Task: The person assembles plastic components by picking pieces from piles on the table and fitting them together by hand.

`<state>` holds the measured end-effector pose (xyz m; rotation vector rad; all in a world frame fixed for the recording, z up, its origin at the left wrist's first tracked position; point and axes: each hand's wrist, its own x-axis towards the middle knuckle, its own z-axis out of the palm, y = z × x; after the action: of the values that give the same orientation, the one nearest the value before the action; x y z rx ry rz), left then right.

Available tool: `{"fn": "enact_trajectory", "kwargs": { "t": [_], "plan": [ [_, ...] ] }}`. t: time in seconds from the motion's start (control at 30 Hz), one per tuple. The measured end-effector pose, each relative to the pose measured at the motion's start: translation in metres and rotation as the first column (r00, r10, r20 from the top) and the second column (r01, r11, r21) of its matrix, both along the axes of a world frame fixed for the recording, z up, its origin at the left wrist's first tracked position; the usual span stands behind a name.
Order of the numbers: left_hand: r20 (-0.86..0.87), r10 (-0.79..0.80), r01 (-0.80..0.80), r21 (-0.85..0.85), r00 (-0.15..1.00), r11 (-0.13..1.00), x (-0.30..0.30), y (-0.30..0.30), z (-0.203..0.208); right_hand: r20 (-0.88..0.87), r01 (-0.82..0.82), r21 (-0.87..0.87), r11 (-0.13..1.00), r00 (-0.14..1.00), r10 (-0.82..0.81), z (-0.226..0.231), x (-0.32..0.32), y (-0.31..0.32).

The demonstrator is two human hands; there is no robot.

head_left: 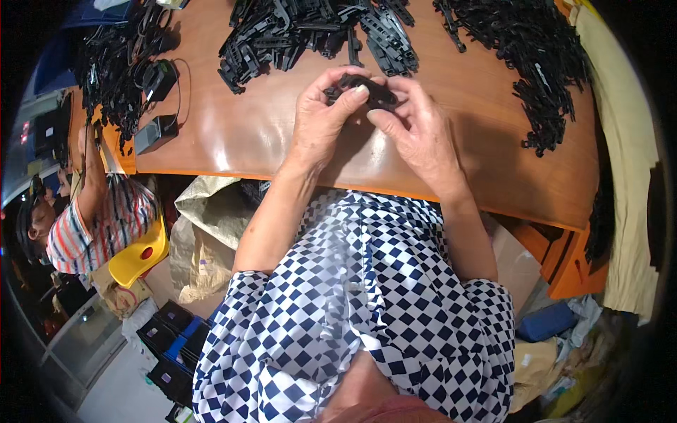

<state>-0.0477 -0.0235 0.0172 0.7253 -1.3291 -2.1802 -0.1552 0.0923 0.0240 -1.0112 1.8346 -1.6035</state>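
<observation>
Above the near part of the brown table, my left hand [321,120] and my right hand [426,137] hold a small black plastic part [378,94] between them. The left thumb presses on its top while the fingers curl behind it. At its other end, the right thumb and fingers pinch it. My fingers cover much of the part, so its exact shape cannot be made out. Just beyond my hands lies a heap of long, slotted black plastic pieces [282,42], with a smaller bunch [386,46] beside it.
More black pieces [536,60] are piled at the right of the table [233,134], and others [116,77] at the left. A dark box-shaped device [156,134] with a cord stands near the left edge. A person in a striped shirt [106,218] sits at left by a yellow stool [141,254].
</observation>
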Motion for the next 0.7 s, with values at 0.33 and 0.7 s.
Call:
{"fn": "enact_trajectory", "kwargs": {
  "t": [0.33,0.7],
  "plan": [
    [-0.124,-0.107,0.110,0.018,0.986,0.994,0.007,-0.002,-0.002,-0.270,0.030,-0.029,0.999,0.962,-0.037,-0.003,0.010,-0.003],
    [0.185,0.139,-0.129,-0.065,0.973,0.989,0.067,0.008,0.013,-0.176,-0.351,0.133,0.927,0.912,0.370,0.006,0.009,0.014]
  ]
}}
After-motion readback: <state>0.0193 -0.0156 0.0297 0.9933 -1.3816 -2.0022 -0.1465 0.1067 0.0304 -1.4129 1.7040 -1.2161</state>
